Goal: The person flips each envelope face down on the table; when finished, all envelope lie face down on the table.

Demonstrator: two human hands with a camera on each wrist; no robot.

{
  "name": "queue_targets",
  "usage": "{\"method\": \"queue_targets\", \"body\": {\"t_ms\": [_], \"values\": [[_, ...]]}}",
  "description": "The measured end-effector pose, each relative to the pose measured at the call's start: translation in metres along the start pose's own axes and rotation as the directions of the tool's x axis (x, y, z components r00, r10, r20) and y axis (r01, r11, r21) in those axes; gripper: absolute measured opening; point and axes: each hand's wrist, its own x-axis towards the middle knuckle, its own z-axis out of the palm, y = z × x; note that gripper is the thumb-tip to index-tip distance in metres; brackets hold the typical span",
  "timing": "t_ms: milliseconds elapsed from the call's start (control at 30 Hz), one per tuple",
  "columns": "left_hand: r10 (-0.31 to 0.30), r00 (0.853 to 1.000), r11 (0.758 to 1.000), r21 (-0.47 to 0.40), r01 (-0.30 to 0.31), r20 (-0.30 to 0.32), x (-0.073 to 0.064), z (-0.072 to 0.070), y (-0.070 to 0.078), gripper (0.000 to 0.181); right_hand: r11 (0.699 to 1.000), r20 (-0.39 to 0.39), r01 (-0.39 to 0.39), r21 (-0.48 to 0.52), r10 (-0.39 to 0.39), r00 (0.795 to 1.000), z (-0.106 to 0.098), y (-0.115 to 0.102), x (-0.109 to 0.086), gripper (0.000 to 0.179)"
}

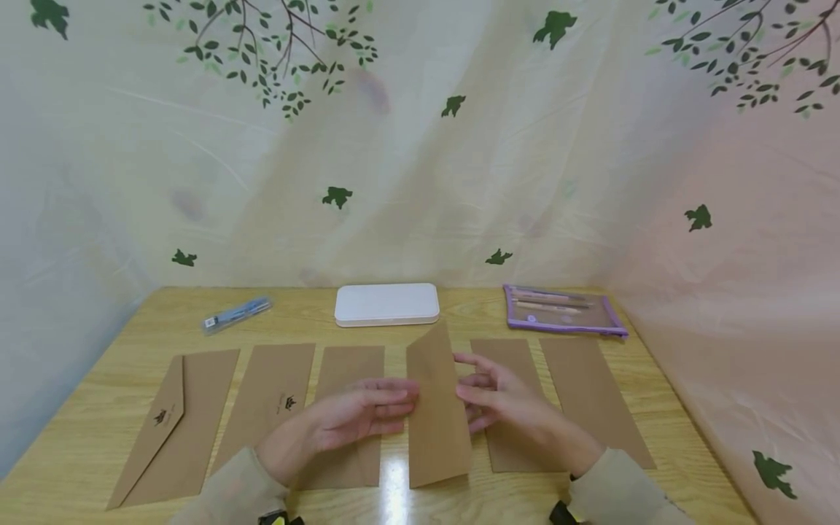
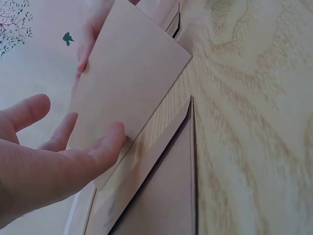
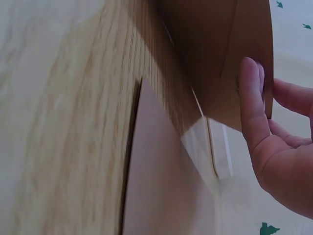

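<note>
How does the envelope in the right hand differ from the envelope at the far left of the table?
The held envelope is tilted upward; the far-left envelope lies flat. 
The right hand pinches the held envelope, while neither hand holds the far-left envelope. 
In the head view, the held envelope shows a plain face; the far-left envelope shows a flap with dark print. 
Both are brown.

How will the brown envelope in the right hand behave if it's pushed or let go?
The brown envelope is probably fairly stiff for paper, since its face looks nearly flat while the right hand pinches its edge. It should be light for its size, looking so thin. Let go upright, it would likely tip over, given its narrow edge.
</note>
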Motion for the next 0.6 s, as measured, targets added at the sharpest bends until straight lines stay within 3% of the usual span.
{"method": "queue_targets", "body": {"t_ms": [200,600], "values": [[0.008,1.0,1.0,-0.001,-0.008,0.018,0.0,-0.001,-0.001,0.061,0.987,-0.039,0.025,-0.158,-0.031,0.999,-0.012,0.002,-0.001,0.072],[0.0,1.0,1.0,0.006,0.0,0.013,0.002,0.0,0.0,0.062,0.98,-0.01,0.012,-0.201,-0.014,1.0,-0.025,0.011,0.0,0.066]]}}
